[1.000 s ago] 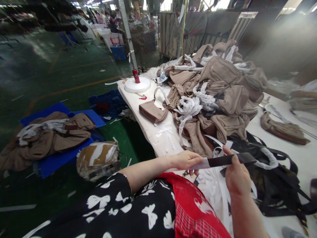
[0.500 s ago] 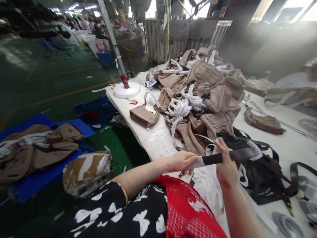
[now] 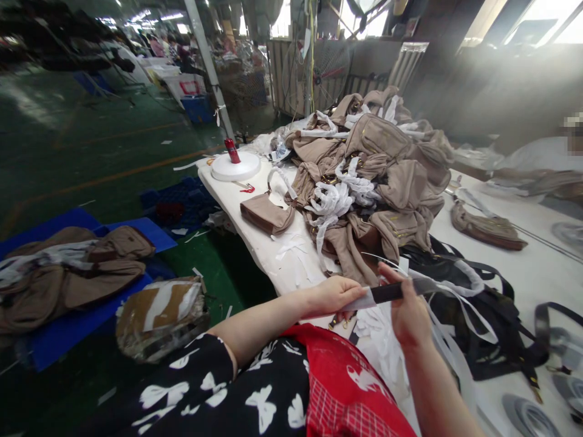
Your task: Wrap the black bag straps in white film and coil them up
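Observation:
My left hand [image 3: 334, 294] pinches the white-wrapped end of a black strap [image 3: 387, 293] at the near edge of the white table [image 3: 255, 237]. My right hand [image 3: 407, 312] is closed round the same strap a little further along, with white paper wrapping [image 3: 449, 294] trailing off to the right. Loose white paper strips [image 3: 382, 340] lie under both hands. Black bags and straps [image 3: 492, 315] lie just right of my right hand.
A big heap of tan bags [image 3: 378, 176] with white wrapping fills the table's middle. One tan bag [image 3: 266, 213] lies alone at the left edge, beyond it a white tape roll [image 3: 235, 165] and red can [image 3: 232, 150]. More tan bags [image 3: 68, 273] lie on blue sheets on the floor.
My right hand has slid along the strap toward my left hand, baring less black strap between them, and the white wrapping now hangs looser to the right. The view shifted slightly.

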Available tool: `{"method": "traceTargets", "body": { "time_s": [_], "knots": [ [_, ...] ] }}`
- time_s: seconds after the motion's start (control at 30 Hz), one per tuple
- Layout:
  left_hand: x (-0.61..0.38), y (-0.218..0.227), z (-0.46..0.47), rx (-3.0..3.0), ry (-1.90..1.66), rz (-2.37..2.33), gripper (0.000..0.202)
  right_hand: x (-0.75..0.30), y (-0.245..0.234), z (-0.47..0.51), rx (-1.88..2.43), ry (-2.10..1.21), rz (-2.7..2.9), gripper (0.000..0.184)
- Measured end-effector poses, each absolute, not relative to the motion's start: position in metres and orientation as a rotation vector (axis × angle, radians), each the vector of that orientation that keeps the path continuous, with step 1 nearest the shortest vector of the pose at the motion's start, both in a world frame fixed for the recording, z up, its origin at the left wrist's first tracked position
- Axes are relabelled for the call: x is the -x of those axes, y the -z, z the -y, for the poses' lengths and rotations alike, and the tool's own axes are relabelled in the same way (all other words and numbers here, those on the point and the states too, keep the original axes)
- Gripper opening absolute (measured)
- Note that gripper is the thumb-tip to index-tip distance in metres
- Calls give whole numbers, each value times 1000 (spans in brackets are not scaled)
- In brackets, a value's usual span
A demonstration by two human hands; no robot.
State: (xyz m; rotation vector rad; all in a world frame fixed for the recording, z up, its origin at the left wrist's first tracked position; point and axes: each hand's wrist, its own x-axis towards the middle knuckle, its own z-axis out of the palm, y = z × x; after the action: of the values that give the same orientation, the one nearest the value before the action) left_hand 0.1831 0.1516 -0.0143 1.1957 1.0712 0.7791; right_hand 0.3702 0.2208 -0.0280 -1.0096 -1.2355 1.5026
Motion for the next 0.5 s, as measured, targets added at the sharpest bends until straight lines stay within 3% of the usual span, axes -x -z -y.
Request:
{"method": "traceTargets", "body": {
  "time_s": [0.13, 0.23, 0.37, 0.5],
  "knots": [
    [-184, 14, -154, -1269, -771, -1099, 67, -348, 39, -196, 1093, -1667, 1296, 46],
    [-177, 15, -148, -1248, -735, -1075, 63, -367, 34, -221, 1102, -1604, 1147, 52],
    [-173, 18, -144, -1221, -671, -1033, 58, -397, 23, -253, 1079, -1418, 999, 45],
    [-179, 17, -150, -1225, -697, -1088, 55, -374, 26, -219, 1014, -1562, 1165, 46]
  ]
}}
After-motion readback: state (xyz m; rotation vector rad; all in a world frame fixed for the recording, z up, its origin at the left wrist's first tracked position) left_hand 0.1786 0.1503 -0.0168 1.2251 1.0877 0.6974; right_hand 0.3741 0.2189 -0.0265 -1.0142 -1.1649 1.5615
